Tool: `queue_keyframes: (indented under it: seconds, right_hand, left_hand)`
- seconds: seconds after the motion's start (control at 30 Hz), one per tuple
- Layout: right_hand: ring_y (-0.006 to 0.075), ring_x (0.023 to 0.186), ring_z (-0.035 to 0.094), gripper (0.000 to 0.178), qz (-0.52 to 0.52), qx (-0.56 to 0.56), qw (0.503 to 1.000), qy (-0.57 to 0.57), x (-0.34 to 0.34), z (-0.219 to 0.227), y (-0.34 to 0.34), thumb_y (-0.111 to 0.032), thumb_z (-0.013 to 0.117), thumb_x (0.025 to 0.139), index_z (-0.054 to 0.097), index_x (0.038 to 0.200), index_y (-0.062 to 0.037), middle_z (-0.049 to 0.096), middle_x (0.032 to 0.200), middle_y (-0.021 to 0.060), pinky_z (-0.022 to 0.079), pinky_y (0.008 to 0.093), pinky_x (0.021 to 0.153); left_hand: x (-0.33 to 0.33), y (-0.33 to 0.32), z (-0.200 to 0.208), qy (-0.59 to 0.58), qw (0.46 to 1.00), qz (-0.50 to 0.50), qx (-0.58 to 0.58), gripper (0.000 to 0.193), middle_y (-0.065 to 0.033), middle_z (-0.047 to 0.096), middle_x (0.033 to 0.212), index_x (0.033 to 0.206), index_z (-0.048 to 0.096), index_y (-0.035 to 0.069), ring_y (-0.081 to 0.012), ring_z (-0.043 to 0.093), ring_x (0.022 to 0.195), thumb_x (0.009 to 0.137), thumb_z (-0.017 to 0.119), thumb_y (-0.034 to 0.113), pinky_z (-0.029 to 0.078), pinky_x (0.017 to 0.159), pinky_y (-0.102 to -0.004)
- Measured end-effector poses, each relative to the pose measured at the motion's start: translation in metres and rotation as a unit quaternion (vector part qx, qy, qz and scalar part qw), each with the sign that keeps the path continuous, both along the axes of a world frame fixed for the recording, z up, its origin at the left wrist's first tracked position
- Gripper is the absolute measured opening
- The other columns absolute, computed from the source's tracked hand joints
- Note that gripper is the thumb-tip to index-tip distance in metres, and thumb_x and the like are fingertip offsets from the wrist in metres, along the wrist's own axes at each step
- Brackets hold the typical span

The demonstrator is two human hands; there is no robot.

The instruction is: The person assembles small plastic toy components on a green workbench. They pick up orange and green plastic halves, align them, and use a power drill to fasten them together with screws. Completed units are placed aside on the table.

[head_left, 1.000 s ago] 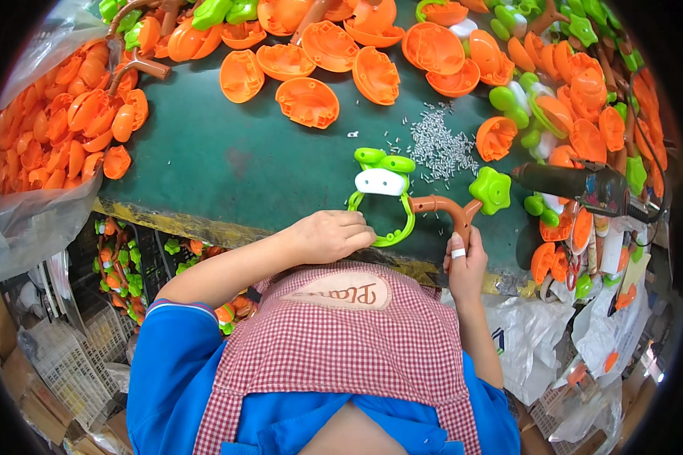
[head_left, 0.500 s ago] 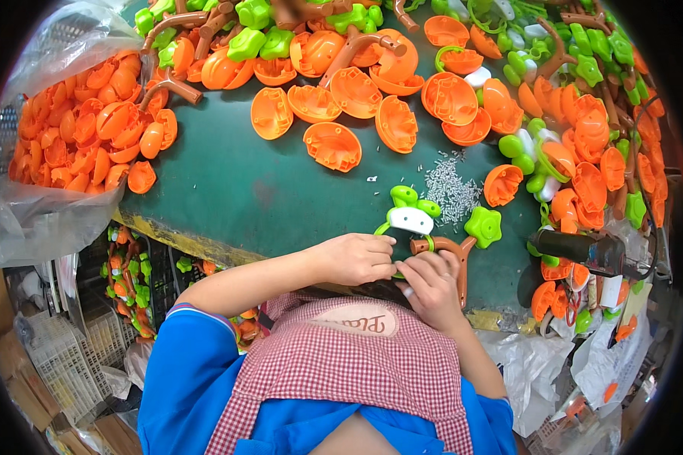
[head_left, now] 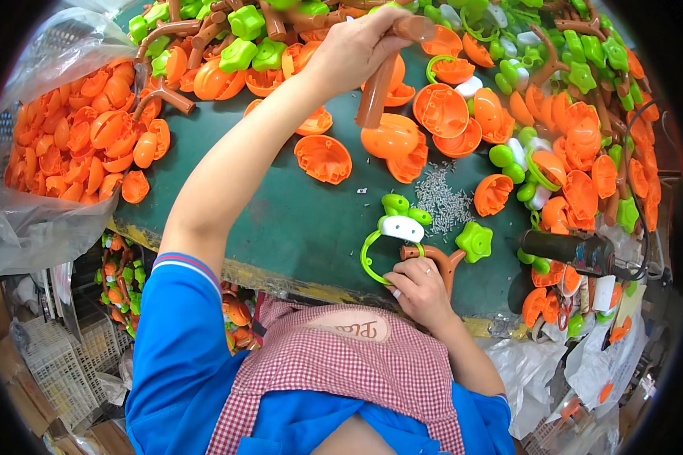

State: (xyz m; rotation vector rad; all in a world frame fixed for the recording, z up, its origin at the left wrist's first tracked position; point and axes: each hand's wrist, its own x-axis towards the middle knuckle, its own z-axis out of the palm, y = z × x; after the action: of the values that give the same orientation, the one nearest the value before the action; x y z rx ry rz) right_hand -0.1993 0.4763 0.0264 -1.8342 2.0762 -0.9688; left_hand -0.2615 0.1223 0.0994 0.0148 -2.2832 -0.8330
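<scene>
My left arm stretches far across the table, and my left hand (head_left: 360, 49) is closed round a brown plastic branch (head_left: 375, 95). Its lower end hangs over orange half shells (head_left: 391, 140). Close to the front edge, my right hand (head_left: 421, 290) pinches a bright green plastic ring (head_left: 366, 254). That ring carries a white piece (head_left: 402, 228) with two dark holes and green rounded knobs (head_left: 396, 203). Against the right fingers lies a brown forked branch (head_left: 437, 258) tipped with a green star-shaped piece (head_left: 474, 242); whether the fingers also grip it is hard to see.
Small silver screws (head_left: 442, 199) lie piled beyond the ring. A dark power screwdriver (head_left: 565, 252) with a cable sits at the right. Orange shells fill a clear plastic bag (head_left: 45, 227) at the left. Branches, green stars (head_left: 246, 22) and rings crowd the far and right sides.
My left hand has left the ring and reached away to the far side, where it has taken a brown branch. The right hand stays at the ring.
</scene>
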Motion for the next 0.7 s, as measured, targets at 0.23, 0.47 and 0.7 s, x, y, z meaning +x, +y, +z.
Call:
queue_keyframes:
  seconds: [0.23,0.47,0.7]
  right_hand:
    - [0.0249,0.089,0.059,0.022,0.019,0.05,0.999,-0.008,0.0,0.002,0.001,-0.005,0.071,0.068,0.064,0.089,-0.0055,0.06,0.089,0.0068,0.046,0.0381,0.081]
    - [0.0239,0.069,0.061,0.015,0.066,0.042,0.997,-0.009,0.003,0.008,-0.01,-0.009,0.07,0.077,0.06,0.089,-0.0065,0.06,0.07,0.005,0.047,0.0368,0.072]
    - [0.0262,0.063,0.06,0.015,0.058,0.073,0.995,-0.045,0.002,0.02,-0.015,-0.012,0.069,0.08,0.056,0.086,-0.008,0.06,0.067,0.0069,0.046,0.0377,0.066]
  left_hand:
    - [0.181,0.105,0.015,-0.167,0.936,-0.002,-0.31,0.036,-0.0004,0.048,0.069,0.108,0.067,0.014,-0.0193,0.055,0.062,0.073,0.071,0.016,0.048,0.065,-0.0324]
    - [0.231,0.136,-0.069,-0.225,0.954,0.058,-0.19,0.039,-0.003,0.052,0.071,0.111,0.067,0.01,-0.021,0.057,0.064,0.074,0.075,0.018,0.048,0.072,-0.0345]
    - [0.219,0.126,-0.062,-0.235,0.952,0.061,-0.189,0.036,-0.003,0.054,0.072,0.111,0.067,0.011,-0.0207,0.058,0.065,0.077,0.072,0.02,0.048,0.074,-0.0351]
